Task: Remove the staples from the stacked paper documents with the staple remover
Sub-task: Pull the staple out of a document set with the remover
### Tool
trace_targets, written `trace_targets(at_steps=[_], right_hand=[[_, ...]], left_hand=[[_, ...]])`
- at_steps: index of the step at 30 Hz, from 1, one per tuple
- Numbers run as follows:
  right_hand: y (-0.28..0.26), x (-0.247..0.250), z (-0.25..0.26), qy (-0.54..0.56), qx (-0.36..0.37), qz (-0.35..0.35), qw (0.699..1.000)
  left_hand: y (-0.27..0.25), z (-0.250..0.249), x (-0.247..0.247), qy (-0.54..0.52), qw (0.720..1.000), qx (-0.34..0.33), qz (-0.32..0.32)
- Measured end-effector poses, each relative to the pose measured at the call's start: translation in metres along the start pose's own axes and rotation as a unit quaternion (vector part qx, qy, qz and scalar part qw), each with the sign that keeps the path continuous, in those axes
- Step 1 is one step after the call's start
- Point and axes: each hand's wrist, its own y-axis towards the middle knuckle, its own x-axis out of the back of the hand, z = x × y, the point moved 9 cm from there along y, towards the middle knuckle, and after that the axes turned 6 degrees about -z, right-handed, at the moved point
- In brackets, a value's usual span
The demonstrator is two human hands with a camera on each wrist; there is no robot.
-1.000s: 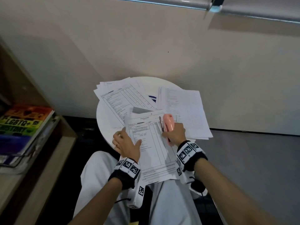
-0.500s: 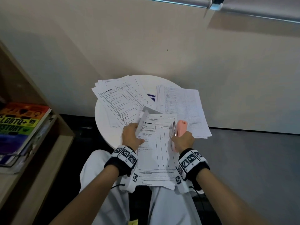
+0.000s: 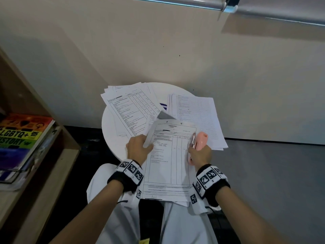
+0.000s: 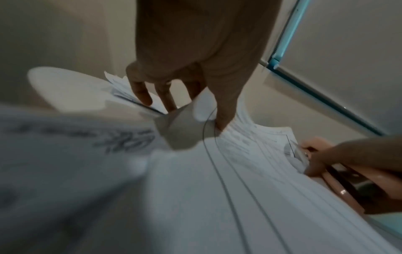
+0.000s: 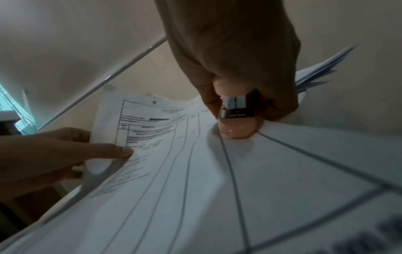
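Both hands on the doc: left hand [image 3: 139, 150] pinches the form's left edge w/ thumb on top, sheets curling under my fingers [image 4: 141, 96]; right hand [image 3: 200, 155] is wrapped round the pink staple remover [image 3: 199, 142], clamped on it at the form's right edge. The stapled form [image 3: 168, 161] hangs btwn my hands, over my lap, near edge of the round white table [image 3: 112, 131]. Vs 1 s ago: form has come off the table toward me, left hand went from flat on the page to gripping its edge, remover slid further right. Two other paper stacks, left stack [image 3: 128, 110] & right stack [image 3: 195, 115], haven't moved. Books [image 3: 21, 138] on the shelf at left.
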Motion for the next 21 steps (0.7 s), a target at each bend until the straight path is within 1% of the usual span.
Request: trace_targets(at_steps=[2, 5, 7, 8, 10, 12, 14, 17, 18, 19, 21], right_hand=[[0.001, 0.003, -0.001, -0.014, 0.000, -0.020, 1.000], [0.001, 0.005, -0.003, -0.015, -0.020, -0.020, 0.999], [0.001, 0.004, -0.003, 0.006, -0.033, 0.000, 0.999], [0.001, 0.004, -0.002, 0.023, -0.036, 0.013, 0.999], [-0.001, 0.004, 0.004, 0.068, -0.026, 0.050, 0.996], [-0.006, 0.006, 0.018, 0.116, 0.008, 0.096, 0.989], [-0.014, 0.011, 0.040, 0.126, 0.058, 0.136, 0.981], [-0.034, 0.014, 0.080, 0.158, 0.128, 0.206, 0.957], [-0.040, 0.014, 0.093, 0.162, 0.150, 0.213, 0.952], [-0.048, 0.015, 0.105, 0.160, 0.174, 0.208, 0.949], [-0.067, 0.020, 0.128, 0.168, 0.237, 0.166, 0.942]], left_hand=[[-0.006, -0.005, 0.004, -0.038, 0.999, -0.002, -0.029], [-0.003, -0.002, -0.002, -0.105, 0.994, 0.040, -0.020], [0.001, 0.002, -0.003, -0.162, 0.985, 0.060, -0.020], [0.003, 0.002, 0.000, -0.187, 0.980, 0.058, -0.025], [0.005, -0.004, 0.012, -0.242, 0.970, 0.028, -0.029], [0.007, -0.014, 0.031, -0.291, 0.956, 0.001, -0.038], [0.011, -0.018, 0.050, -0.335, 0.941, 0.002, -0.042], [0.019, -0.030, 0.072, -0.361, 0.932, -0.011, -0.041], [0.019, -0.038, 0.082, -0.351, 0.934, -0.032, -0.062], [0.017, -0.047, 0.093, -0.333, 0.936, -0.063, -0.099], [0.009, -0.065, 0.114, -0.281, 0.930, -0.123, -0.200]])
